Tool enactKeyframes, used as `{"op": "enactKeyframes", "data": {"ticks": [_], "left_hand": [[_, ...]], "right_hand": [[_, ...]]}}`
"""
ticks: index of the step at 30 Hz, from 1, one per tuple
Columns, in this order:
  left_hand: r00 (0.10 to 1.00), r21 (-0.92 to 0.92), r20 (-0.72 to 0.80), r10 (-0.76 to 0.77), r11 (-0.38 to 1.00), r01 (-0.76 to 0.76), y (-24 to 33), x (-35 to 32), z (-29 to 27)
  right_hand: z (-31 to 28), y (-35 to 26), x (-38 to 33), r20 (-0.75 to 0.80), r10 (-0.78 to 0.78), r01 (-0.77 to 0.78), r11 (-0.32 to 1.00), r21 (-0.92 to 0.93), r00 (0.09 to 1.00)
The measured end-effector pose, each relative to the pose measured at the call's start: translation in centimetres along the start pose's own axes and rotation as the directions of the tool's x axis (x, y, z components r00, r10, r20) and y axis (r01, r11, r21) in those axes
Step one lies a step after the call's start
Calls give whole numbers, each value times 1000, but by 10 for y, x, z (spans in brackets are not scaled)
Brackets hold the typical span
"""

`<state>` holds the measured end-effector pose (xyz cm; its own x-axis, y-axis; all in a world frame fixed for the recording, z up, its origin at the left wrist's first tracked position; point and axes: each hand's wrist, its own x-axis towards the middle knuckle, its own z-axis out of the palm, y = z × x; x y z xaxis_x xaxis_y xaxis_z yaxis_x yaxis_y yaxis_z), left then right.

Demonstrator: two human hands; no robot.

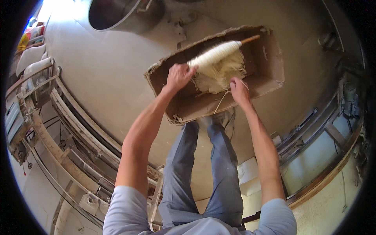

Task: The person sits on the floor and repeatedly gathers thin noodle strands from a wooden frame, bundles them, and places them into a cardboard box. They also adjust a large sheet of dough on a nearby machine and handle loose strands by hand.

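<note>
A wooden rod (250, 39) wound thickly with cream-white thread (215, 55) slants over a worn cardboard box (270, 58) on the floor. My left hand (181, 75) is closed on the rod's left end, at the edge of the winding; the end itself is hidden in the grip. Beneath the winding lies a loose, frayed bundle of pale yellowish fibres (221, 74) inside the box. My right hand (239, 90) is pinched shut near the fibres' lower right. From its fingers a thin pale strand (221, 102) trails down to the box's near wall.
A large metal pot (147, 17) stands beyond the box at the upper left. Long frames of wood and metal (74, 121) line the left side, and machinery with a motor (349, 94) runs along the right. My feet are against the box's near side.
</note>
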<state>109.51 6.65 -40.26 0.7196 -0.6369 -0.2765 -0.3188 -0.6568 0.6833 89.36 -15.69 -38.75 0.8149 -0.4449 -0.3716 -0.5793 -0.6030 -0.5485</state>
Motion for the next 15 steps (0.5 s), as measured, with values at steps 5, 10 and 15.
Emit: {"op": "enactKeyframes", "data": {"ticks": [5, 10, 15], "left_hand": [[938, 173, 192, -287, 951, 256, -93, 57, 92], [934, 363, 161, -319, 899, 244, -95, 24, 90], [847, -275, 510, -149, 905, 325, 3, -66, 90]], "right_hand": [[2, 7, -137, -4, 21, -18, 915, 403, 1000], [34, 16, -162, 130, 385, -382, 703, 600, 914], [91, 7, -155, 363, 362, -493, 389, 778, 858]]}}
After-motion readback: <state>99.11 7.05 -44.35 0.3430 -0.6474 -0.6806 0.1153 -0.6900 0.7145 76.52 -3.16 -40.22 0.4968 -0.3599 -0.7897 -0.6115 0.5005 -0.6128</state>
